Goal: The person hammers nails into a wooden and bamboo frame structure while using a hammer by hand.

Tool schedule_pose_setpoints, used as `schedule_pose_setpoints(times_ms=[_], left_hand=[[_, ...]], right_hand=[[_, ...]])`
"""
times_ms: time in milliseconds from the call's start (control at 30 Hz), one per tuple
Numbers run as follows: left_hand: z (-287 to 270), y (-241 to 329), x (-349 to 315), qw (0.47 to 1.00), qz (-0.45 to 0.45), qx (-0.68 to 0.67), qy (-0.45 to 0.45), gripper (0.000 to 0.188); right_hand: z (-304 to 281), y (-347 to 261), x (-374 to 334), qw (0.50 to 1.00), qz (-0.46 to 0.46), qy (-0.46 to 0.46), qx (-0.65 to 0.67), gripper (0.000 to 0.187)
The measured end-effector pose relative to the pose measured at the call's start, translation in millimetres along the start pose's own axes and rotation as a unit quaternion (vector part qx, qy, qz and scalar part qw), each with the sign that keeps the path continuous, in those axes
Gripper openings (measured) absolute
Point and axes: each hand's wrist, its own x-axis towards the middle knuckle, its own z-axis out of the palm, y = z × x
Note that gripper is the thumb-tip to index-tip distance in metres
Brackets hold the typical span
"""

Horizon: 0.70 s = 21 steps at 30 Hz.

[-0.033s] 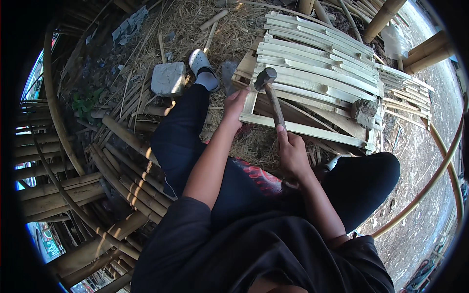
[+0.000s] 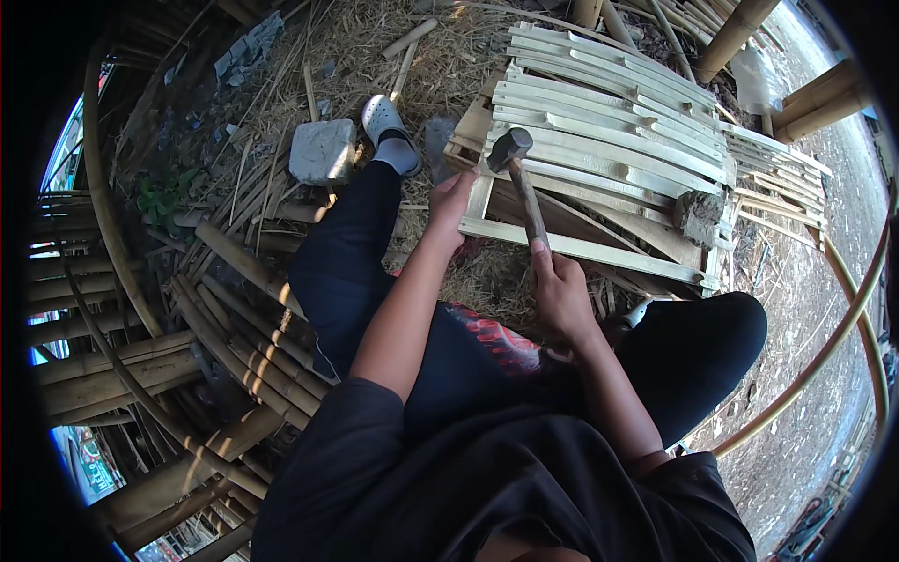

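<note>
I sit on the ground with a panel of split bamboo slats (image 2: 609,122) in front of me. My right hand (image 2: 562,290) grips the wooden handle of a hammer (image 2: 524,192). Its dark metal head (image 2: 510,145) is raised over the panel's left edge. My left hand (image 2: 454,201) lies with curled fingers on the left end of the nearest slat (image 2: 581,248), just left of the hammer handle. A rough grey stone (image 2: 698,215) sits on the panel's right side.
A grey stone block (image 2: 321,150) lies by my left foot in a white clog (image 2: 384,122). Bamboo poles (image 2: 234,309) are piled at my left, straw litter (image 2: 375,47) lies beyond. Thick poles (image 2: 815,98) stand at the upper right. A red patterned cushion (image 2: 496,337) is under me.
</note>
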Motion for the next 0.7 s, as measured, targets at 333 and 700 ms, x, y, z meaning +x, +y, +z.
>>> schedule_pose_setpoints(times_ms=[333, 700], left_hand=[[3, 1, -1, 0.999, 0.001, 0.021, 0.024, 0.028], [2, -3, -2, 0.999, -0.004, 0.026, 0.047, 0.031]], right_hand=[[4, 5, -2, 0.997, -0.046, 0.013, 0.064, 0.057], [11, -1, -2, 0.996, -0.007, 0.037, 0.081, 0.063]])
